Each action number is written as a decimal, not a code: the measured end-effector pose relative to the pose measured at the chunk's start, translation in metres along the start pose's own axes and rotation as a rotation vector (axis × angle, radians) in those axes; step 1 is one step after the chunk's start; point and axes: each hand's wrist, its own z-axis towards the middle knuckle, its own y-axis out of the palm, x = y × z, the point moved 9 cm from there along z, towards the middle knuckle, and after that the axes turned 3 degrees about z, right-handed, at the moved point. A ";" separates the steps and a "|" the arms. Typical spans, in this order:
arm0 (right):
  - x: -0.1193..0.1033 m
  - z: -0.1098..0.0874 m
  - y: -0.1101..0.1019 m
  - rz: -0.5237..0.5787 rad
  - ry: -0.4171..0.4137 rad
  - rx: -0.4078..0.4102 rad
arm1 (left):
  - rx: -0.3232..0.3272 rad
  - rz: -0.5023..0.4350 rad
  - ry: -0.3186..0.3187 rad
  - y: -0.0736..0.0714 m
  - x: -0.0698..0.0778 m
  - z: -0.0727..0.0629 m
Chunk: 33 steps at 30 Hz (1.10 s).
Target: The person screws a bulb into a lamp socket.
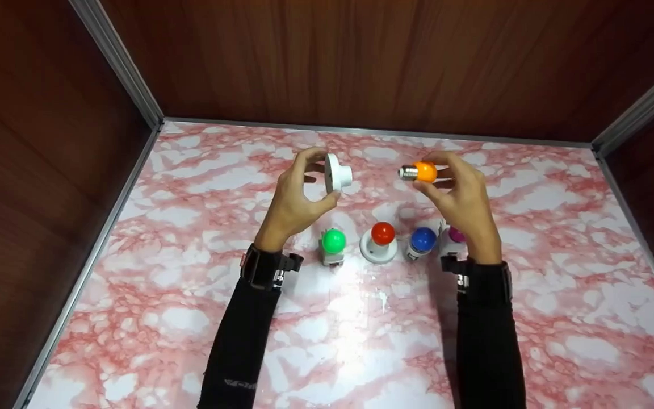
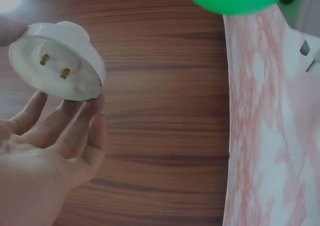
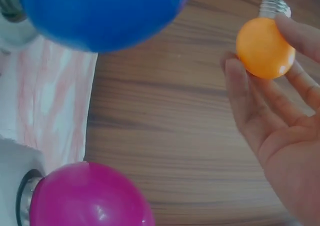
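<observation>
My left hand grips a white round lamp holder by its rim, between thumb and fingers. Its socket side faces right in the head view; the left wrist view shows its hollow underside with two brass screws. Across from it, my right hand pinches an orange light bulb by the globe. The bulb's silver screw base points left toward the lamp holder, with a gap between the two. Both are held up above the marbled table.
Nearer me stand a green bulb, a red bulb on a round white base, a blue bulb and a magenta bulb, each in a white holder. Brown wood-grain panels with metal edging wall the table in.
</observation>
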 end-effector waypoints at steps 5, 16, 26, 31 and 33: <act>-0.010 -0.001 0.000 0.161 -0.044 0.050 | 0.005 -0.031 0.017 -0.002 0.006 -0.003; -0.030 -0.012 0.008 0.387 -0.080 0.004 | -0.046 -0.101 0.004 0.008 0.013 -0.005; -0.052 -0.019 0.005 0.301 -0.272 0.061 | -0.057 -0.148 -0.023 0.014 0.018 -0.007; -0.066 -0.022 0.008 0.232 -0.356 0.062 | -0.067 -0.167 -0.026 0.015 0.022 -0.007; -0.070 -0.024 0.008 0.202 -0.383 0.068 | -0.072 -0.178 -0.029 0.016 0.024 -0.008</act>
